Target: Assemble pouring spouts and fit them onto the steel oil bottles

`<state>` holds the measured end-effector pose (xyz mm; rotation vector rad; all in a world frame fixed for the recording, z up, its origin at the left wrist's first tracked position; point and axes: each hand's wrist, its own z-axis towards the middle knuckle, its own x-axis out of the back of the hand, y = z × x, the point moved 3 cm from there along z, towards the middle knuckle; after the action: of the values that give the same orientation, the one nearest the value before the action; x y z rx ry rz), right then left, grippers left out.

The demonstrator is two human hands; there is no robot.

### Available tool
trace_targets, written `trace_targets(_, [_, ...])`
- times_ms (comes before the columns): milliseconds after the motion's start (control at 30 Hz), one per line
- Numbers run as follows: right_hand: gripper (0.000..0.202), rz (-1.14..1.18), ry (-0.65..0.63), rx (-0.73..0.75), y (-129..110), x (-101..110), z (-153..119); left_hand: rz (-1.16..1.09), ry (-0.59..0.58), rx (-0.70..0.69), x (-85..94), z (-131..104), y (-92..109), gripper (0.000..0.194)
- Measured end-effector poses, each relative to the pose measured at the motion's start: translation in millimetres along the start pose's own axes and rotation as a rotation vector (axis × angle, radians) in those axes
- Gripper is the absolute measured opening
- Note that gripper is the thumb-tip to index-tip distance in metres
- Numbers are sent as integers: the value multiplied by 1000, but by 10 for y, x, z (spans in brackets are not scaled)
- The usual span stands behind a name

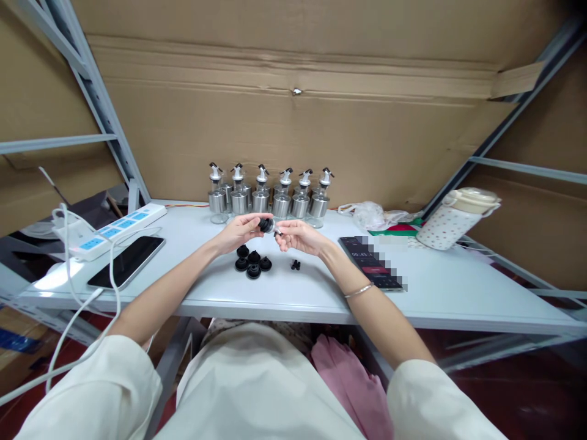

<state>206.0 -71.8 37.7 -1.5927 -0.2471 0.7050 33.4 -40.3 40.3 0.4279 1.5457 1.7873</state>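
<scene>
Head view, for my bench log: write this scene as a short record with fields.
Left hand: grip closed on a black ribbed part
Right hand: grip closed on a pale part against the black one
Nearby: black caps, tiny black bits
Behind: spouted, steel-banded bottles
Left side: power strip, dark-screened phone
Right side: lit phone, spotted tumbler

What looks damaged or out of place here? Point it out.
A small ragged hole breaks the cardboard behind the bottles, showing bright against plain brown. The flask at right leans, though that may be lens distortion.
</scene>
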Motion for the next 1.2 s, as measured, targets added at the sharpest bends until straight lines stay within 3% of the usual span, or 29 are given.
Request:
trace_targets(333, [18,-96,24,-48,37,-56,13,128,145,-113,88,41,2,38])
trace_targets(467, [23,-79,115,68,-3,-47,8,107,90,-63,76,40,-29,44])
trace_targets(733, [27,-146,104,156,-37,-74,8,-25,-80,54,82,29,-71,46])
trace_targets(1200, [31,-251,108,161,-46,-89,6,-49,-21,5,12,31,-33,40])
